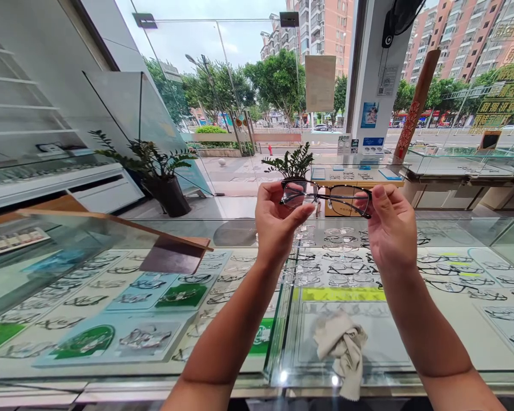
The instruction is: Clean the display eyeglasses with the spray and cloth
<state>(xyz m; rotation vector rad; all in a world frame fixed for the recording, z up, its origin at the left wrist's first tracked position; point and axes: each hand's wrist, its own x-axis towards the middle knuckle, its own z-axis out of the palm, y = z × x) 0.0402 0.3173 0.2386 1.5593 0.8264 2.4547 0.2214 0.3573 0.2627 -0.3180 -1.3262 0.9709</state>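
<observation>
I have the left hand point(276, 220) and the right hand point(393, 225) raised in front of me, well apart, with a pair of glasses point(324, 189) between them. The left thumb and fingers are closed on one end of the dark frame; the right thumb and fingers pinch the other end. The glasses are up in the air above the counter point(396, 354), roughly level, and their thin arms run across behind the lenses.

Below my wrists, a crumpled beige cloth point(345, 348) lies on the glass top, nearer the right forearm. Under the glass I see rows of spectacles, with a yellow-green strip point(345, 294) just beyond the cloth. Left of the left forearm are a green pad point(182, 294) and a tilted brown board point(175, 256).

Farther out, a potted plant point(168, 194) stands on the floor to the left, and a leafy plant point(293, 162) shows behind the left hand. A wooden display table point(379, 184) stands behind the glasses. Past the big windows I can see trees point(276, 83) and tall buildings point(325, 34).
</observation>
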